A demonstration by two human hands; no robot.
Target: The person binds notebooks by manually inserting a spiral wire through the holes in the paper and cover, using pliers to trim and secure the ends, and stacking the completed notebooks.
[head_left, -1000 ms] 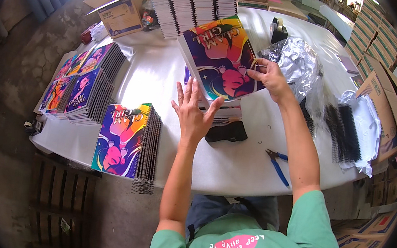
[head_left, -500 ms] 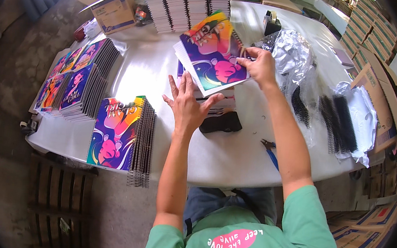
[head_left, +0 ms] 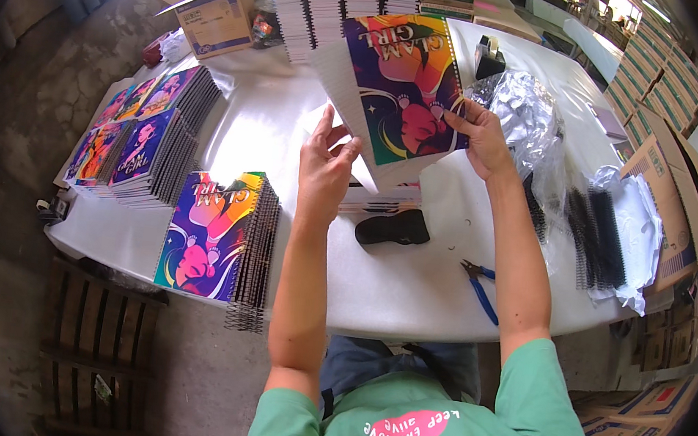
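Raised above the table is an unbound notebook (head_left: 408, 97), its colourful illustrated cover tilted up and a row of punched holes along its right edge. My right hand (head_left: 488, 144) grips that edge, thumb on the cover. At the lower left, my left hand (head_left: 325, 169) has its fingers curled at the loose white pages; the fingertips are partly hidden. Under the notebook, a low pile of printed sheets (head_left: 383, 198) shows only in part. Just in front of it lies a black, rounded block-like object (head_left: 393, 228). Blue-handled cutting pliers (head_left: 481, 290) rest near my right forearm.
Coil-bound notebooks (head_left: 207, 233) are stacked at the front left, with more stacks (head_left: 141, 132) behind. Tall notebook piles (head_left: 328, 11) and an open carton (head_left: 214, 23) stand at the back. Black binding coils (head_left: 595, 237), clear plastic (head_left: 518, 104) and a tape dispenser (head_left: 490, 60) are at right.
The notebook has risen and turned more upright, its cover facing me. My left hand has gone from spread fingers to curled at its lower left pages. My right hand keeps its grip.
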